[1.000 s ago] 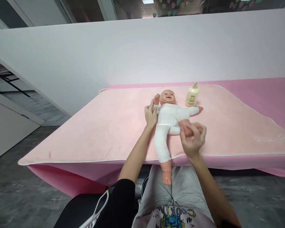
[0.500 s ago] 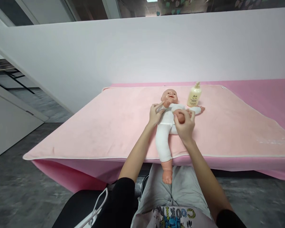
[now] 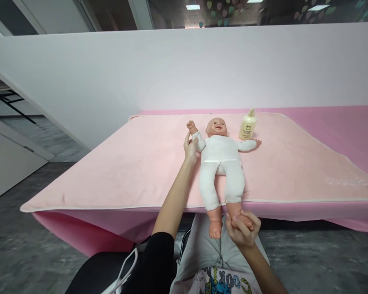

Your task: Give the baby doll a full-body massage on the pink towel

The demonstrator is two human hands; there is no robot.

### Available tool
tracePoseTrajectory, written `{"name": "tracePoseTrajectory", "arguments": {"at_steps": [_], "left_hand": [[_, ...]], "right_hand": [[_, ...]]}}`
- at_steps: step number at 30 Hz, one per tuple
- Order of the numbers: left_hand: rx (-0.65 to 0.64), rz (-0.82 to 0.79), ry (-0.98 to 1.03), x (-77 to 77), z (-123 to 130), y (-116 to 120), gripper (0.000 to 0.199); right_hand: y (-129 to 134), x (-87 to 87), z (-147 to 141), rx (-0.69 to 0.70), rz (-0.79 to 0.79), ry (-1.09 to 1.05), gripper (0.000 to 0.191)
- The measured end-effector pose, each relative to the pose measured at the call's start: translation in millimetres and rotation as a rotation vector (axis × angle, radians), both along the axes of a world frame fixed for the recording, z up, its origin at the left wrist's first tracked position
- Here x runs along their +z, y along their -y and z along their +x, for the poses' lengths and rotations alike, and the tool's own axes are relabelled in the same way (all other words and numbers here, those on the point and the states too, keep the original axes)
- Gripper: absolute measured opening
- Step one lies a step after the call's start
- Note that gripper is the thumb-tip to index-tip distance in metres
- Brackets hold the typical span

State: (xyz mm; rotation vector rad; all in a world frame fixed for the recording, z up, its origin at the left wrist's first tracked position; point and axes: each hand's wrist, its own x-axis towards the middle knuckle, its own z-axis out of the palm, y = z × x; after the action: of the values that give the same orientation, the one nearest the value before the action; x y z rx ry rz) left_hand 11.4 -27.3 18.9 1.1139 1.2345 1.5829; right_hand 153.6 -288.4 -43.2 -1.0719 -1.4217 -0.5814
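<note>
A baby doll (image 3: 221, 151) with a white cloth body lies on its back on a pale pink blanket (image 3: 125, 163), both legs hanging past the front edge. My left hand (image 3: 190, 148) is closed round the doll's arm on the left, whose fist points up beside the head. Down at the front edge, my right hand (image 3: 243, 229) grips the doll's foot on the right, fingers wrapped round it. The doll's other arm lies stretched out to the right, near a pale yellow pump bottle (image 3: 247, 125) standing upright.
Under the blanket a darker pink cover (image 3: 340, 126) drapes over the table's front. A white wall (image 3: 184, 69) stands behind it. At the lower left are a black chair (image 3: 92, 269) and a white cable (image 3: 125, 267).
The doll's right-side leg, earlier bent up over its belly, is now stretched down with my right hand. My left hand has moved the doll's left-side arm outward from its chest. The view has shifted slightly.
</note>
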Motion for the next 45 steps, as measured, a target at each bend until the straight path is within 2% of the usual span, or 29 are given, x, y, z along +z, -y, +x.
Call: {"name": "tracePoseTrajectory", "arguments": {"at_steps": [2,5,7,9,11,14,17,22,25,28,31,33,36,39,43,45], "left_hand": [[-0.062,0.044,-0.048,2.6,1.5,2.8,0.057],[-0.155,0.208,-0.337,3.9,5.3,9.1,0.049],[-0.212,0.331,-0.609,3.2,7.5,13.2,0.043],[-0.220,0.412,-0.828,1.5,8.2,15.5,0.041],[-0.167,0.425,-0.900,-0.9,7.0,14.8,0.042],[-0.050,0.353,-0.805,-5.1,2.4,9.2,0.045],[0.067,0.240,-0.709,-8.3,-3.9,3.6,0.049],[0.220,0.073,-0.702,-10.0,-13.3,3.1,0.057],[0.220,-0.001,-0.734,-10.1,-15.8,5.5,0.072],[0.196,-0.088,-0.866,-8.1,-15.0,8.9,0.081],[0.163,-0.156,-1.007,-4.1,-13.2,12.7,0.079],[0.097,-0.183,-1.019,-1.7,-12.8,14.4,0.075],[0.012,-0.195,-0.990,-0.2,-13.6,14.2,0.072],[-0.039,-0.177,-0.945,-1.1,-14.3,11.6,0.068],[-0.054,-0.189,-0.792,-4.2,-13.0,8.3,0.064],[-0.051,-0.206,-0.693,-6.2,-11.8,7.6,0.063]], "right_hand": [[-17.7,12.6,0.4,-0.038,0.088,-0.017,0.028],[-70.0,50.1,3.7,-0.028,0.120,-0.105,0.032],[-109.7,71.6,7.7,-0.002,0.023,-0.101,0.023],[-140.8,84.2,12.7,-0.007,-0.142,-0.090,0.016],[-154.5,89.3,17.8,0.011,-0.242,-0.062,0.017],[-138.4,88.4,24.1,-0.006,-0.156,-0.059,0.022],[-96.9,78.9,28.3,-0.047,0.039,-0.057,0.029],[-36.1,40.5,33.8,-0.094,0.100,0.011,0.049],[-15.8,10.9,37.1,-0.099,0.085,0.034,0.052],[-4.1,-14.0,40.5,-0.086,0.044,0.046,0.048],[3.2,-29.2,44.7,-0.071,-0.035,0.064,0.044],[7.5,-33.7,48.0,-0.064,-0.078,0.057,0.043],[13.0,-31.4,53.5,-0.040,-0.104,0.050,0.042],[10.3,-14.8,59.8,-0.033,-0.070,0.079,0.029],[-23.0,33.5,71.6,-0.018,0.007,-0.043,0.018],[-49.0,63.5,79.7,0.053,-0.067,-0.177,0.017]]}}
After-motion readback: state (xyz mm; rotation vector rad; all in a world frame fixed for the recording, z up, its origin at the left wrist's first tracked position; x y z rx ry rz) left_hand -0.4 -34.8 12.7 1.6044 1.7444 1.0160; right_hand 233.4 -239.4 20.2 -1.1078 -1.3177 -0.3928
